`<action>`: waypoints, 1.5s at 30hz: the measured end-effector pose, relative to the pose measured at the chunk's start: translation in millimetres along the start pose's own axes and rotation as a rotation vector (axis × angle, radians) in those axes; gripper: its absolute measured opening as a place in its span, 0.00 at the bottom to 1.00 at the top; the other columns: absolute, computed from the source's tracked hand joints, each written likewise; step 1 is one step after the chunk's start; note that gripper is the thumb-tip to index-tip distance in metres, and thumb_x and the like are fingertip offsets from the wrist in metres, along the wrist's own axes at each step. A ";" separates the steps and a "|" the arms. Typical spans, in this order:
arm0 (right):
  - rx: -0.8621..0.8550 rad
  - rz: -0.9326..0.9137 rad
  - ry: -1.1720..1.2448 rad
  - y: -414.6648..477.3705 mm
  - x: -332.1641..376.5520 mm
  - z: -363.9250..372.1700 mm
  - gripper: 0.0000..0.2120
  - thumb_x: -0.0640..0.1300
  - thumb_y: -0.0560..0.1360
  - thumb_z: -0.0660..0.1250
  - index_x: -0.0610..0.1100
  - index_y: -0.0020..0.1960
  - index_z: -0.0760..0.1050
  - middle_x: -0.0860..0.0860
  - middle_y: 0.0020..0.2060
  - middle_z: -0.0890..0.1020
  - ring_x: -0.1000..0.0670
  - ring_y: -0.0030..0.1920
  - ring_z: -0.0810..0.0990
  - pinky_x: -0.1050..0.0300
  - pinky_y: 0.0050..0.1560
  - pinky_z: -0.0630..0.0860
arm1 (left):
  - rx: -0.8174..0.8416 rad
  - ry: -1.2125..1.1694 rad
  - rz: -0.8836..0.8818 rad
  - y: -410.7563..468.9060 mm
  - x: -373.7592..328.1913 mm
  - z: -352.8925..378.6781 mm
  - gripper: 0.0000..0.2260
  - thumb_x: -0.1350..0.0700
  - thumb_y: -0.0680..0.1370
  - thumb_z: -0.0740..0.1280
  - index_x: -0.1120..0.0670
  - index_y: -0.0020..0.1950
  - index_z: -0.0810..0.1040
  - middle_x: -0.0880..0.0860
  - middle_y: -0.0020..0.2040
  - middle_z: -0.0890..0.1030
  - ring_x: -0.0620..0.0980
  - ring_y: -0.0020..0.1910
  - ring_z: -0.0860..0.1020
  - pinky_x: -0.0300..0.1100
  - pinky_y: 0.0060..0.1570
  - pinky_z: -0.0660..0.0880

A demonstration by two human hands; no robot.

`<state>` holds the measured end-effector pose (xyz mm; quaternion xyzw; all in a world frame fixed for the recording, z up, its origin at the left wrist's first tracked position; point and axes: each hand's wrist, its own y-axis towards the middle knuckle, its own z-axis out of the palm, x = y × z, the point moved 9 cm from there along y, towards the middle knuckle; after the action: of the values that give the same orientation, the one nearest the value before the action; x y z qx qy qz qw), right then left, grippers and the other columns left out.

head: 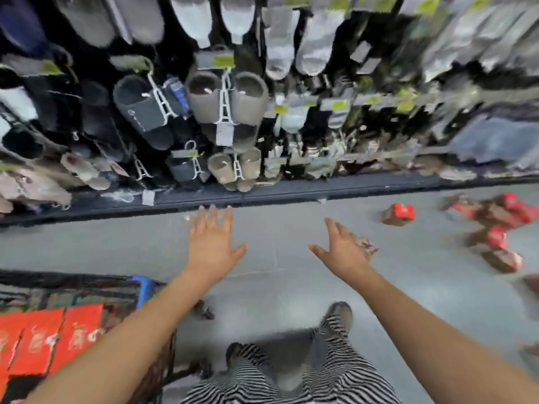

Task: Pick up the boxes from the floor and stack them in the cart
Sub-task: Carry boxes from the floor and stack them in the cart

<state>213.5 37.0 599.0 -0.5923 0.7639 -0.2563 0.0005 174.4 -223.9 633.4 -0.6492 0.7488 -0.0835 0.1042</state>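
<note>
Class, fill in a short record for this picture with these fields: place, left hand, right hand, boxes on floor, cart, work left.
place: shop aisle, grey floor, rack of hanging slippers
left hand: open, fingers spread, holds nothing
right hand: open, fingers spread
boxes on floor: one red box alone, a scattered pile further right
cart: lower left, red boxes stacked inside
work left: floor boxes not yet picked up

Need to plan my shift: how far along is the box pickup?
Done: several red boxes lie in the cart. In hand: nothing; left hand and right hand are open. Left: a lone red box and a scattered pile lie on the floor.
</note>
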 end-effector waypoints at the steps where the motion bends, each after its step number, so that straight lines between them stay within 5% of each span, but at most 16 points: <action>1: -0.007 0.051 0.022 -1.9 -29.0 -6.6 0.35 0.57 0.78 0.63 0.45 0.78 0.52 0.44 0.74 0.61 0.40 0.72 0.62 0.48 0.67 0.63 | 0.004 0.017 0.046 11.3 -26.1 2.4 0.39 0.35 0.76 0.60 0.51 0.79 0.48 0.61 0.78 0.50 0.61 0.77 0.47 0.53 0.75 0.47; 15: 0.010 0.520 0.232 11.5 -400.2 -71.0 0.36 0.61 0.77 0.62 0.47 0.78 0.52 0.46 0.73 0.62 0.38 0.70 0.63 0.42 0.63 0.68 | 0.111 0.316 0.503 125.2 -407.6 58.3 0.40 0.33 0.76 0.58 0.53 0.79 0.47 0.63 0.77 0.53 0.63 0.76 0.50 0.56 0.74 0.47; 24: 0.051 0.689 0.358 75.3 -524.2 -49.2 0.36 0.61 0.77 0.62 0.46 0.77 0.53 0.41 0.72 0.64 0.36 0.69 0.64 0.40 0.63 0.68 | 0.289 0.361 0.593 209.5 -527.3 156.8 0.41 0.33 0.75 0.58 0.53 0.79 0.46 0.62 0.77 0.56 0.61 0.75 0.56 0.56 0.72 0.55; 31: -0.007 0.754 0.519 190.9 -600.4 47.3 0.35 0.60 0.77 0.62 0.47 0.77 0.53 0.41 0.73 0.62 0.39 0.72 0.60 0.41 0.66 0.65 | 0.377 0.405 0.702 308.0 -587.1 315.0 0.41 0.32 0.75 0.57 0.53 0.79 0.47 0.61 0.76 0.58 0.60 0.74 0.59 0.55 0.71 0.60; 38: 0.067 0.576 0.498 332.9 -670.9 246.5 0.39 0.63 0.76 0.63 0.48 0.78 0.51 0.41 0.74 0.61 0.39 0.72 0.61 0.42 0.69 0.64 | 0.373 0.445 0.781 392.0 -623.4 536.3 0.42 0.30 0.74 0.56 0.53 0.79 0.47 0.61 0.78 0.53 0.60 0.76 0.55 0.53 0.72 0.56; 42: 0.090 0.425 0.436 399.8 -701.5 335.2 0.41 0.64 0.75 0.63 0.48 0.78 0.50 0.41 0.75 0.59 0.39 0.73 0.61 0.42 0.70 0.64 | 0.404 0.435 0.843 430.2 -630.7 635.6 0.50 0.21 0.66 0.49 0.50 0.79 0.45 0.58 0.79 0.52 0.57 0.76 0.54 0.51 0.73 0.55; 45: 0.033 0.336 0.418 438.6 -722.5 368.0 0.40 0.63 0.74 0.64 0.48 0.78 0.52 0.42 0.75 0.60 0.41 0.73 0.61 0.44 0.71 0.63 | 0.516 0.384 0.972 435.4 -640.5 681.0 0.52 0.21 0.63 0.59 0.46 0.79 0.47 0.53 0.79 0.55 0.52 0.76 0.55 0.45 0.73 0.53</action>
<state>144.3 620.3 -111.5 -0.3911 0.8307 -0.3819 -0.1052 25.6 479.2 -106.2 -0.1580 0.9217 -0.3221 0.1475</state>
